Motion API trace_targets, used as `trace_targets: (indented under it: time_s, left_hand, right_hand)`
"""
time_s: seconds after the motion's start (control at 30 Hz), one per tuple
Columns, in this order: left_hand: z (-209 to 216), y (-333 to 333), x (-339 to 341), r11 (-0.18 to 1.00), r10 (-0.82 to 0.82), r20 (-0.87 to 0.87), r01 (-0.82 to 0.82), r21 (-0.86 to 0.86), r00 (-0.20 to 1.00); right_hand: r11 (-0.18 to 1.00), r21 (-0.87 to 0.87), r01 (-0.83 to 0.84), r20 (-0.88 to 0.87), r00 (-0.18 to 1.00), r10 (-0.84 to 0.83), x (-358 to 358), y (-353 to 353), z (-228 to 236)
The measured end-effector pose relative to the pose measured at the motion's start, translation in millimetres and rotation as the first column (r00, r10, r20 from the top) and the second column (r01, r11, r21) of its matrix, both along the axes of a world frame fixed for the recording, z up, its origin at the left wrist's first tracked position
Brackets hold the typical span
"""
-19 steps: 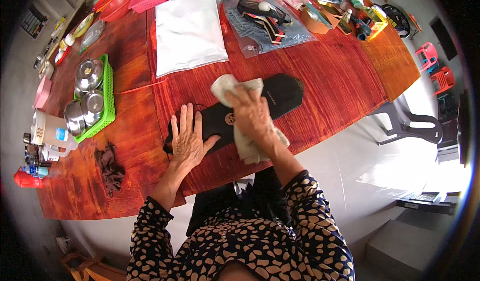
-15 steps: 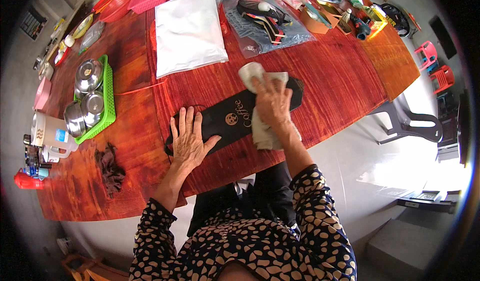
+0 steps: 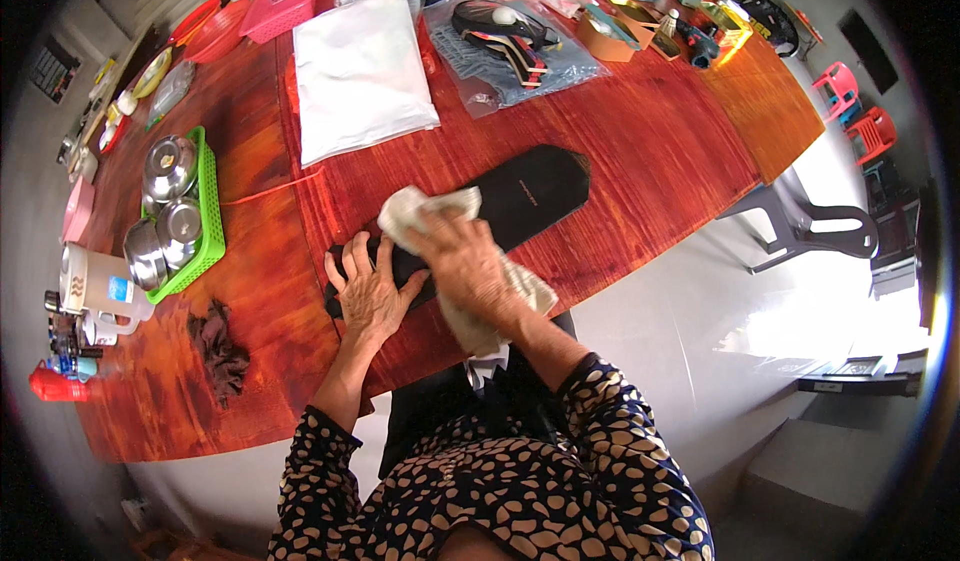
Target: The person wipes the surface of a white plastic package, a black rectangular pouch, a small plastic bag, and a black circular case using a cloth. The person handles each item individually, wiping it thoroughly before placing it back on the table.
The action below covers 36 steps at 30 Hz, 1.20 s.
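Observation:
A long, flat black piece (image 3: 515,196) with an angled far end, perhaps a folded apron or a case, lies slantwise near the table's front edge. My left hand (image 3: 370,296) rests flat on its near-left end, fingers spread. A pale, crumpled cloth (image 3: 480,326) is under my right hand (image 3: 465,261), which grips and presses it onto the black piece beside my left hand. Part of the cloth hangs over the table edge towards me. The gold print in the middle of the black piece is hidden by the cloth and hand.
A green basket (image 3: 208,211) of steel bowls and a dark crumpled rag (image 3: 218,351) are on the left of the red wooden table (image 3: 650,151). Behind lie a white packet (image 3: 362,76) and a plastic bag with table-tennis bats (image 3: 510,46). A grey chair (image 3: 800,226) stands right.
My right hand has swept the cloth leftwards and nearer along the black piece, up to my left hand. The far right end is now uncovered. My left hand stays in place.

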<state>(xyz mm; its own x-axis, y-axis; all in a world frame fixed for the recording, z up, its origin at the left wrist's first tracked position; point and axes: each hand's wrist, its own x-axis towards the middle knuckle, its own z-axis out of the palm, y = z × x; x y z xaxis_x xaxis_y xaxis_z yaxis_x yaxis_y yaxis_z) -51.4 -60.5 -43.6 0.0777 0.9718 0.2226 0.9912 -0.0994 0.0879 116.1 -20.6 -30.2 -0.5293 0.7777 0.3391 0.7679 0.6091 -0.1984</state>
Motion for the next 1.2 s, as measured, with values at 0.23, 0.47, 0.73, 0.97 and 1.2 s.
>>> trace_targets:
  time_s: [0.23, 0.47, 0.73, 0.97, 1.2]
  left_hand:
    - [-6.4, -1.7, -6.9, 0.997, -0.032, -0.009, 0.032, 0.069, 0.999]
    - [18.5, -16.7, -24.7, 0.997, -0.064, 0.051, 0.066, -0.035, 0.997]
    - [-0.5, -32.3, -38.5, 0.991, -0.079, 0.056, 0.084, -0.1, 0.995]
    - [-0.6, -28.4, -37.9, 0.988, -0.07, -0.006, 0.069, -0.136, 0.998]
    - [6.7, -28.5, -34.0, 0.982, -0.068, 0.034, 0.073, -0.174, 0.997]
  right_hand:
    - [0.969, 0.089, 0.229, 0.001, 0.973, -0.23, 32.7, 27.7, -9.3]
    - [0.872, 0.054, 0.486, -0.018, 0.874, -0.486, 79.9, 60.5, -15.1]
    - [0.98, 0.019, 0.199, -0.006, 0.98, -0.199, 23.2, 35.0, -13.7]
    - [0.995, -0.014, -0.097, -0.112, 0.989, 0.094, -42.9, -29.1, -10.6]
    - [0.992, 0.099, 0.084, -0.199, 0.978, -0.063, 10.0, 4.5, -11.2]
